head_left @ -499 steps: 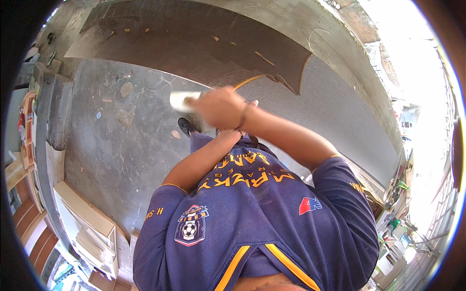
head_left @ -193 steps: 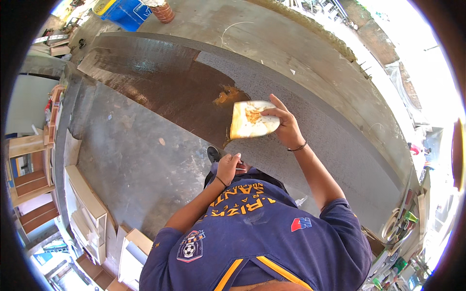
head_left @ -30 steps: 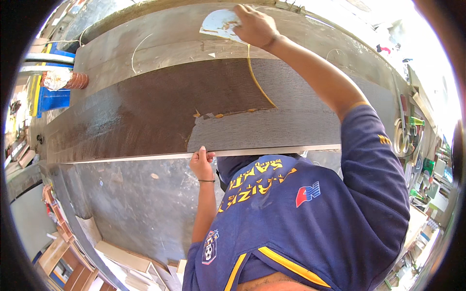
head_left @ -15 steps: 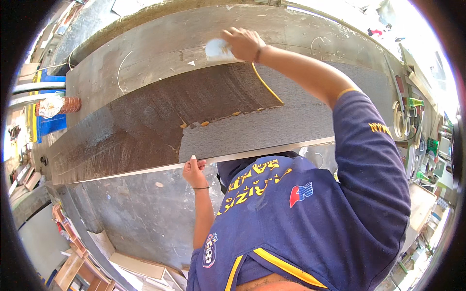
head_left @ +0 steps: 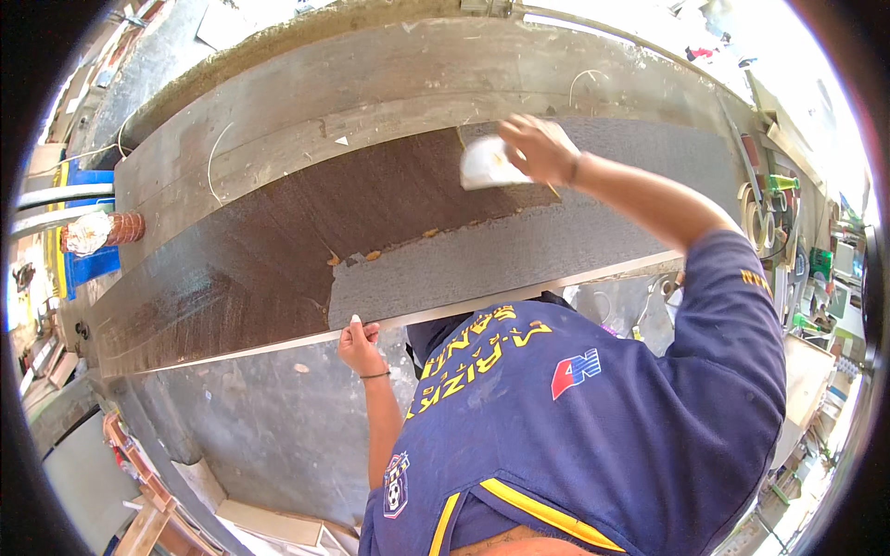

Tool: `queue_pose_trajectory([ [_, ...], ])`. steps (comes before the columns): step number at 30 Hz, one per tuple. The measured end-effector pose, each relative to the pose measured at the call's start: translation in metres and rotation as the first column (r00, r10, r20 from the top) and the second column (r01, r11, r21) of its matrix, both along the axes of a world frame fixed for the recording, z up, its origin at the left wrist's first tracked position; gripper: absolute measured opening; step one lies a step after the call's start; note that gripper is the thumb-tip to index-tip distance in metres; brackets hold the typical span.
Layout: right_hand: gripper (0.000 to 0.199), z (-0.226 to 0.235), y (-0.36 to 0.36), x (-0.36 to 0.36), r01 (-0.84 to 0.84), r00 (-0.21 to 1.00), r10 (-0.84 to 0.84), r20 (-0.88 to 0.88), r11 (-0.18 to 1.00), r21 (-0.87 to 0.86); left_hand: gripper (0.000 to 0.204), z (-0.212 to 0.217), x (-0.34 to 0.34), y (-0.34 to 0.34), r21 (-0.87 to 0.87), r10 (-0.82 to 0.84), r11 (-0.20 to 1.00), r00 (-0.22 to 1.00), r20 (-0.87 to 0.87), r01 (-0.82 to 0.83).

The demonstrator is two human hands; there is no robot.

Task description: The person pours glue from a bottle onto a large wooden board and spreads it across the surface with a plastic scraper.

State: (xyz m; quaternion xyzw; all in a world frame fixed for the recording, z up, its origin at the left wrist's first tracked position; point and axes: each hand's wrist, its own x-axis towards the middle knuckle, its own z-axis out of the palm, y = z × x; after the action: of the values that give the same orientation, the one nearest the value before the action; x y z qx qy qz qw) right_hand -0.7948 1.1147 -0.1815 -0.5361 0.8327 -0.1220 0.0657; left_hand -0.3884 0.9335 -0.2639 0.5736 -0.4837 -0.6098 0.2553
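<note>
A long panel (head_left: 445,269) lies across the bench, its bare surface grey and textured. Dark brown, wet-looking glue (head_left: 250,236) covers its left and far-middle part, with small amber blobs along the border. My right hand (head_left: 540,148), slightly blurred, grips a white flat spreader (head_left: 489,164) over the right end of the brown area. The spreader's lower edge seems to meet the coating. At the near edge, my left hand (head_left: 359,343) pinches the panel, thumb on top and the other fingers curled below.
The worn workbench (head_left: 389,69) extends behind the panel, with a curved thin strand and a small white scrap on it. A reddish-brown roll (head_left: 123,228) stands at the left, near a blue object (head_left: 93,267). Tape rolls (head_left: 749,213) and a green bottle (head_left: 783,183) sit at the right.
My right hand and the spreader have come nearer and rightward, from beyond the panel onto the coating. Most of the yellow glue line there is smoothed or covered. My left hand keeps its hold.
</note>
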Motion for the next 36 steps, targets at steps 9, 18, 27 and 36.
queue_pose_trajectory([
  [9, 0.027, 0.08, -0.05, -0.066, 0.114, 0.983, -0.15, -0.101, 0.948, -0.298, 0.027, -0.002, 0.004, -0.005, 0.042, 0.023, 0.999, 0.999, -0.023, -0.022],
  [18, 0.018, 0.013, 0.087, -0.024, 0.068, 0.998, -0.067, -0.014, 0.988, 0.137, 0.026, 0.0, 0.001, -0.001, 0.027, 0.04, 0.999, 0.999, -0.002, -0.04],
  [27, 0.039, 0.056, -0.001, -0.116, 0.3, 0.926, -0.348, -0.148, 0.915, -0.271, 0.024, -0.003, 0.008, -0.009, 0.076, 0.01, 0.997, 1.0, -0.012, -0.01],
  [36, 0.019, 0.024, 0.174, -0.048, 0.158, 0.986, -0.168, 0.02, 0.957, 0.242, 0.025, -0.003, 0.004, -0.004, 0.057, 0.019, 0.998, 1.0, -0.011, -0.018],
])
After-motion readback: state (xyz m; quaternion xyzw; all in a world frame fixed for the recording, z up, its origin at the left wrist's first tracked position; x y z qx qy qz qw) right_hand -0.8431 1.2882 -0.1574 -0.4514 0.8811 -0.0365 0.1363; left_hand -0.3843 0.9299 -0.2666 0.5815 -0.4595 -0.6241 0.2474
